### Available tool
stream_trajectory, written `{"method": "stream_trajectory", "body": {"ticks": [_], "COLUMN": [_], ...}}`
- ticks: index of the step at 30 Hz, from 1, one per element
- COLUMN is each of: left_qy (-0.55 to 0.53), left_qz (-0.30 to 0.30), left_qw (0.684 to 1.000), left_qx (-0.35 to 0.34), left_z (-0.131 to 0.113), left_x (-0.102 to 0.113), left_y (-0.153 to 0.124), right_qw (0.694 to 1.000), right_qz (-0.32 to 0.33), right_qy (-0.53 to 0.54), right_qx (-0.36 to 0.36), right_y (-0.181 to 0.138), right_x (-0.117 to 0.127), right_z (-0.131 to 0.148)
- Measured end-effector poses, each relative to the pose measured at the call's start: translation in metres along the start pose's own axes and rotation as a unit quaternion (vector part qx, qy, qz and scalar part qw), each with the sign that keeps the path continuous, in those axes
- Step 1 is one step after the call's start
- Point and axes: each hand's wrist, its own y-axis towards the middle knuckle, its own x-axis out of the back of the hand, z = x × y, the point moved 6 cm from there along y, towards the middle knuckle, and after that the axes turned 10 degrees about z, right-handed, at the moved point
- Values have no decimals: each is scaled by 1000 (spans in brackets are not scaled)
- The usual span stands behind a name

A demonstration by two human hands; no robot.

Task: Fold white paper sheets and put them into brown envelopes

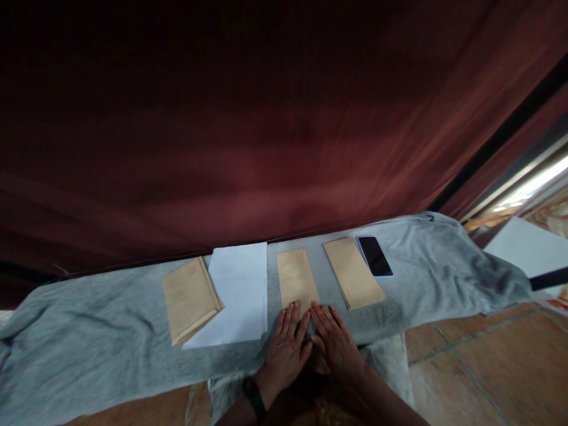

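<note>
A brown paper envelope [296, 273] lies flat on the grey cloth in front of me, with a faint reddish mark near its far end. My left hand [286, 340] rests palm down on its near end, fingers stretched out. Beside it, my right hand [335, 337] lies flat with its fingertips on the same near edge. The two hands almost meet at the index fingers and thumbs. Both are open and grip nothing. The part of the envelope under my fingers is hidden.
On the left, several brown envelopes [186, 296] overlap a stack of white paper [242, 290]. To the right lie more brown envelopes [354, 272] and a dark-screened phone [375, 255]. A grey cloth [110, 313] covers the narrow surface. Behind it hangs a dark red curtain [266, 148].
</note>
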Motion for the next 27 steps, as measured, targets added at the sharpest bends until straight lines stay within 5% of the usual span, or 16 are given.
{"method": "stream_trajectory", "body": {"ticks": [6, 18, 23, 27], "left_qy": [-15, -91, -92, -96], "left_qz": [-10, 6, 6, 13], "left_qw": [1000, 990, 988, 993], "left_qx": [-7, 108, 128, 64], "left_z": [6, 63, 69, 48], "left_x": [-3, -2, -3, -6], "left_y": [16, 149, 152, 125], "right_qw": [1000, 998, 998, 998], "right_qz": [11, 41, 16, 0], "right_qy": [8, 31, 24, 21], "right_qx": [-19, -45, -59, -67], "right_y": [-2, 4, 5, 6], "right_x": [5, 5, 5, 5], "right_z": [2, 4, 11, 16]}}
